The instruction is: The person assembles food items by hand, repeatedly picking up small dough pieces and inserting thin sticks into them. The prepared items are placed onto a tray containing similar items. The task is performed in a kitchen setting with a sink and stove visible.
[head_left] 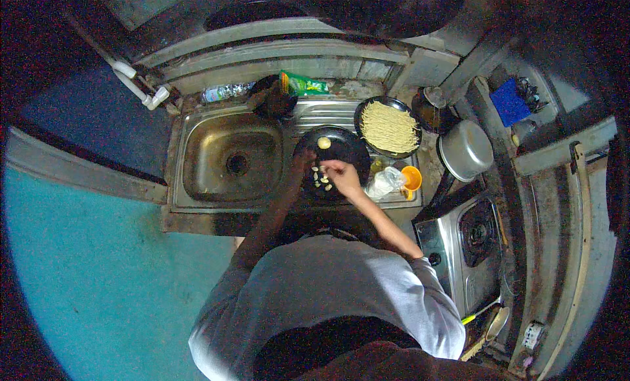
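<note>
A round black plate (351, 145) lies on the sink's drainboard in front of me. On it are a pale dough ball (324, 143) and several small pale pieces (326, 187) that look like dough. My right hand (342, 175) is over the plate, its thumb and fingers pinched together above the small pieces. Whatever sits in that pinch is too small to make out. My left hand (306, 163) meets it at the plate's left side, deep in shadow, so its fingers do not show clearly.
Thin pale dough strips cover a second black plate (359, 122) at the back right. Beside my right hand stand a clear bag of white powder (386, 182) and an orange cup (412, 177). Left is a steel sink basin (197, 151); right, a pot (467, 150) and gas stove (482, 276).
</note>
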Demonstrator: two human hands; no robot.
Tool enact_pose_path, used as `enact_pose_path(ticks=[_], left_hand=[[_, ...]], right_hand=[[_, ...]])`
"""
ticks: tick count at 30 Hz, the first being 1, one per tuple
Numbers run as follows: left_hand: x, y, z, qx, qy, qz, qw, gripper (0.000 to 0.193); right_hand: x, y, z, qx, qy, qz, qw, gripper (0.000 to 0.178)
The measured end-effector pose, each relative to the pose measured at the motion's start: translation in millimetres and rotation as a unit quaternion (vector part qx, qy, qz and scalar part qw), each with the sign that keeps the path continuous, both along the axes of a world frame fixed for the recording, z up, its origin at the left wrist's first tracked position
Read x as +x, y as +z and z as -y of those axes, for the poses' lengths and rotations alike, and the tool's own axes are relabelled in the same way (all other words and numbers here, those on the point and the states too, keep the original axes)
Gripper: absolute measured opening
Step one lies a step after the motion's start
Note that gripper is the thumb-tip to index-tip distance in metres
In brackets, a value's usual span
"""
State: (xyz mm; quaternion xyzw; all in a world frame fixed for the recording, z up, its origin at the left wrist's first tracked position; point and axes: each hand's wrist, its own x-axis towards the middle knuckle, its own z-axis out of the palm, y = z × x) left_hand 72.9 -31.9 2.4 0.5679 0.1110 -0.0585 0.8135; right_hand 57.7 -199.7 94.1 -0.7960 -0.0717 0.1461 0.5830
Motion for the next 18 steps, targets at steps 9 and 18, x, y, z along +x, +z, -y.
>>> enact_pose_path(ticks=[9,18], left_hand=[[15,41,63,-0.271,0.01,0.085,0.959,0.047],[-29,118,107,-0.267,0.096,0.164,0.945,0.05]], right_hand=[[1,44,-40,0.26,-0.041,-0.048,0.964,0.065],[16,81,-15,0.3,-0.021,-0.169,0.939,0.083]])
